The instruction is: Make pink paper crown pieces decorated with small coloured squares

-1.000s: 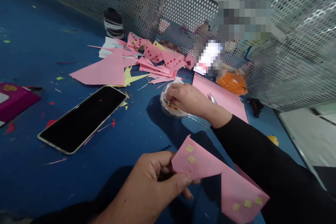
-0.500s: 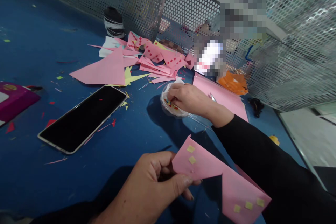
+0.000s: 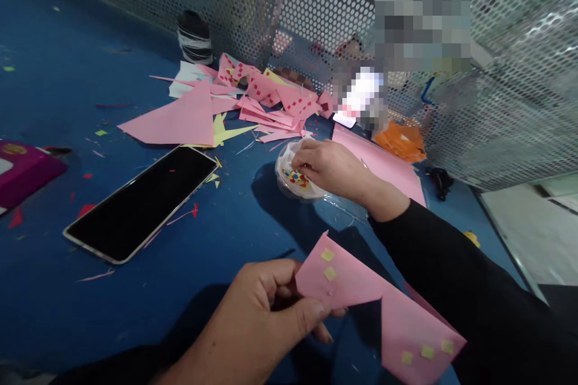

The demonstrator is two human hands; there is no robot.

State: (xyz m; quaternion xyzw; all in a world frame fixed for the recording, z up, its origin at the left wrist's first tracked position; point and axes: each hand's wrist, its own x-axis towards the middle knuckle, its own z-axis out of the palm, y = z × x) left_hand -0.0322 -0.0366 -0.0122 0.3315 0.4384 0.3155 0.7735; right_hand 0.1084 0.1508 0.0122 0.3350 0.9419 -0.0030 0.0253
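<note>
My left hand pinches the left end of a folded pink paper between thumb and fingers. Small yellow paper squares are stuck on both ends of it, and a notch is cut into its lower edge. My right hand reaches into a small clear round tub lined with white plastic. Coloured paper bits, red, yellow and blue, lie in the tub just under my bent fingers. The fingertips are partly hidden, so whether they hold a bit does not show.
A smartphone lies left of the tub, with pink paper scraps behind it. Beyond stand a thread spool and a perforated metal partition. Orange paper and a pink sheet lie right; a purple packet lies far left.
My right hand has shifted slightly right and up within the tub, uncovering more of the coloured bits. The left hand and the pink paper stay nearly still.
</note>
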